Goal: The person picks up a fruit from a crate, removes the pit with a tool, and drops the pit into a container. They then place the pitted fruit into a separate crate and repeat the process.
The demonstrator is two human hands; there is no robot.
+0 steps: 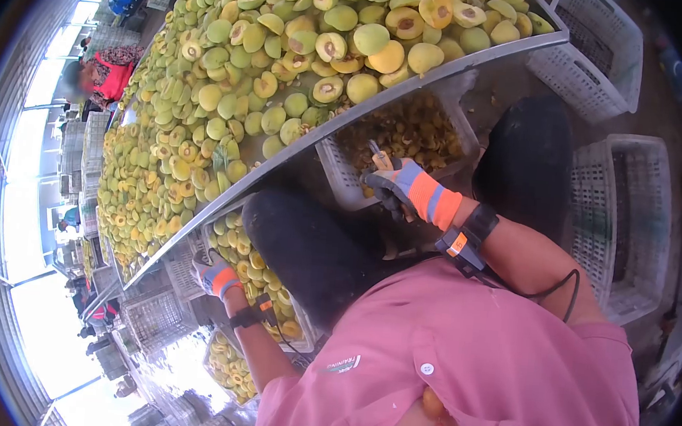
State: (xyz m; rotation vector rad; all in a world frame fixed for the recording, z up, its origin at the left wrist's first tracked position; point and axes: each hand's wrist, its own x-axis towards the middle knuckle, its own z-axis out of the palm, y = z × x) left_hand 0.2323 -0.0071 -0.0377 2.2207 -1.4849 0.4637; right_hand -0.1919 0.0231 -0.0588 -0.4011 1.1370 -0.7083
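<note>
My right hand (397, 187), in a grey and orange glove, is closed around a small wooden-handled tool (381, 160). The tool's short metal end points up over a crate (340, 173) of brownish fruit scraps. My left hand (214, 273), gloved alike, is beside the rim of a crate of fruit halves (275, 284) below the table's edge. Its fingers are small and unclear, so whether it holds anything cannot be made out. Green-yellow fruit halves (229, 104), many showing brown centres, are heaped on the metal-edged table (448, 68).
White plastic crates stand at the right (620, 227) and upper right (586, 56). More crates (158, 319) are at the lower left. A person in red (111, 75) is beyond the table. My dark-clothed knees (526, 155) are close to the table's edge.
</note>
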